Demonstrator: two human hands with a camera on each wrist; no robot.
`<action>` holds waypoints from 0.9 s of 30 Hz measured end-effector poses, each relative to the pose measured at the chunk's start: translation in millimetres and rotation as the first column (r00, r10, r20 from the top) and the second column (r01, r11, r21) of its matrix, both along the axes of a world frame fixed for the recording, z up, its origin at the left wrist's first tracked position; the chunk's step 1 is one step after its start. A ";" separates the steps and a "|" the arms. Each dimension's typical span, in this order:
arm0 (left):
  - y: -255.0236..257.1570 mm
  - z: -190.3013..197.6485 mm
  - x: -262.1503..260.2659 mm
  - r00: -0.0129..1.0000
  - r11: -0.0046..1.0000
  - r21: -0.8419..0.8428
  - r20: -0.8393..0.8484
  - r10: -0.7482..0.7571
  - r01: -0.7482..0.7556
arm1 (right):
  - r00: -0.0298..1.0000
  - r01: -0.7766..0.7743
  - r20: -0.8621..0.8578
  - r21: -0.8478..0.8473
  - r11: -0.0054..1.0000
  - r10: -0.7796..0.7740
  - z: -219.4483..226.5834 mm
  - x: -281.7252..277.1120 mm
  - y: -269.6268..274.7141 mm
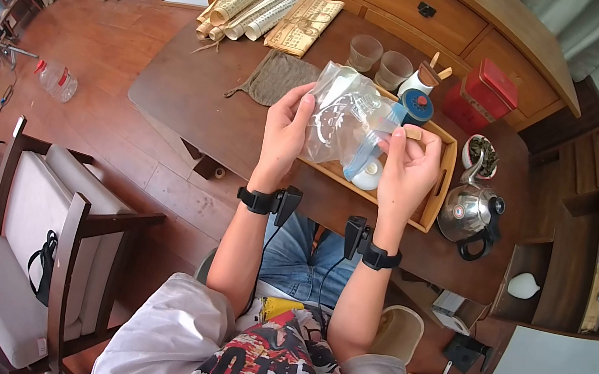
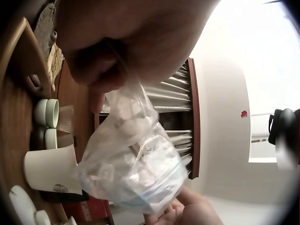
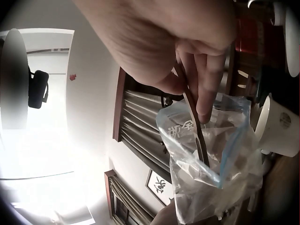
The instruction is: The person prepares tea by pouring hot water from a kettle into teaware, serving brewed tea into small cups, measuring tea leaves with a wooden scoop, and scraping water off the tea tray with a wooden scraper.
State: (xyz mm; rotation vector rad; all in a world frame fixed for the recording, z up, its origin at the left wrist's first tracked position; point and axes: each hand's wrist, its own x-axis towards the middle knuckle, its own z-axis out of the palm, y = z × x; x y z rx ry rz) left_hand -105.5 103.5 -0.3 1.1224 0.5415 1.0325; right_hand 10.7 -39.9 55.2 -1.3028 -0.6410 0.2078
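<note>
Right hand (image 1: pixel 411 167) is pinching wooden tongs (image 3: pixel 191 107), tips down in the open mouth of a clear zip bag (image 1: pixel 340 118). Can't make out what's inside tbh. Left hand (image 1: pixel 286 125) is pinching the bag's other side, so it's up in the air over the tabletop (image 1: pixel 189 83), by the tray (image 1: pixel 441 188). White pot (image 1: pixel 367 175) sits at the tray's near edge. Tabletop's right edge has a kettle (image 1: pixel 463 213) plus a bowl (image 1: pixel 467 151) of dark leaves (image 1: pixel 486 156), then a red tin (image 1: pixel 483 99) near the far right corner.
</note>
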 end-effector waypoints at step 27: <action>-5.1 14.9 -6.2 0.985 0.986 0.003 0.034 -0.167 0.167 | 0.999 -0.010 -0.048 0.031 0.999 0.011 -24.1 6.6 4.9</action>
